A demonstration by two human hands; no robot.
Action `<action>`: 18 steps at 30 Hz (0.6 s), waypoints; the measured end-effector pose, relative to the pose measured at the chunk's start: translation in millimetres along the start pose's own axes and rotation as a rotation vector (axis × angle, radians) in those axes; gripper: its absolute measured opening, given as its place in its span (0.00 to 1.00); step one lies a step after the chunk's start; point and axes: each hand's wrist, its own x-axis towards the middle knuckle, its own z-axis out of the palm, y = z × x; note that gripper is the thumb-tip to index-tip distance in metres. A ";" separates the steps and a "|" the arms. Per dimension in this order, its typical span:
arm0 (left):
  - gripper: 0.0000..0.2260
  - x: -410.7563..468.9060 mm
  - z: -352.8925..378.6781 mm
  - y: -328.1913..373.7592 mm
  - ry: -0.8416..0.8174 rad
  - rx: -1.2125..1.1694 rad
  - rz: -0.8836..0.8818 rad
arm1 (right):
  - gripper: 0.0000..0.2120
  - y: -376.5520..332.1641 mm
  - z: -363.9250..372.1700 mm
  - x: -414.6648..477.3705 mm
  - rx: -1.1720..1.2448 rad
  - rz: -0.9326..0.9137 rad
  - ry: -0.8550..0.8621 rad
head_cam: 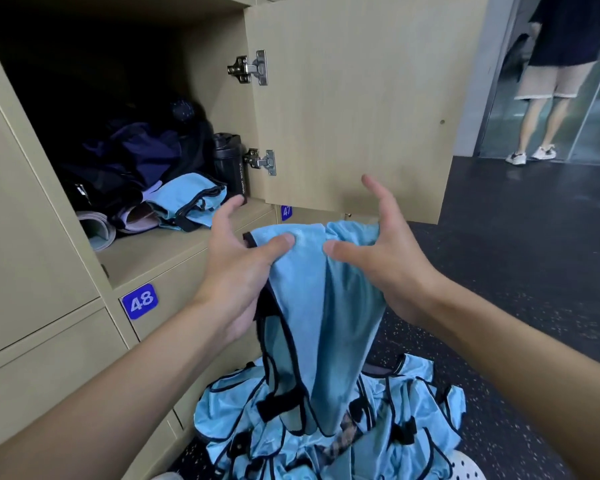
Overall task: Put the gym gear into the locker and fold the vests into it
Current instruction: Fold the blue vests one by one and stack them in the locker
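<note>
I hold up a light blue vest [321, 306] with black trim in front of the open locker [174, 251]. My left hand [238, 268] pinches its top edge with the thumb, the other fingers spread. My right hand [371, 251] grips the top edge on the other side. The vest hangs down to a pile of the same blue vests [329, 431] on the floor. Inside the locker lie a folded blue vest [187, 202], a dark bag [132, 161], a black sport bottle [230, 164] and a rolled mat [96, 228].
The locker door [354, 105] stands open to the right, just behind my hands. Closed lockers marked 48 [140, 301] and 47 [286, 212] sit below. A person [548, 81] stands at the far right by a glass door. The floor [520, 258] is dark and speckled.
</note>
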 end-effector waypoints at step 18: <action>0.26 9.9 14.1 7.7 -0.003 0.124 0.060 | 0.40 5.2 -37.9 4.6 0.013 -0.051 0.253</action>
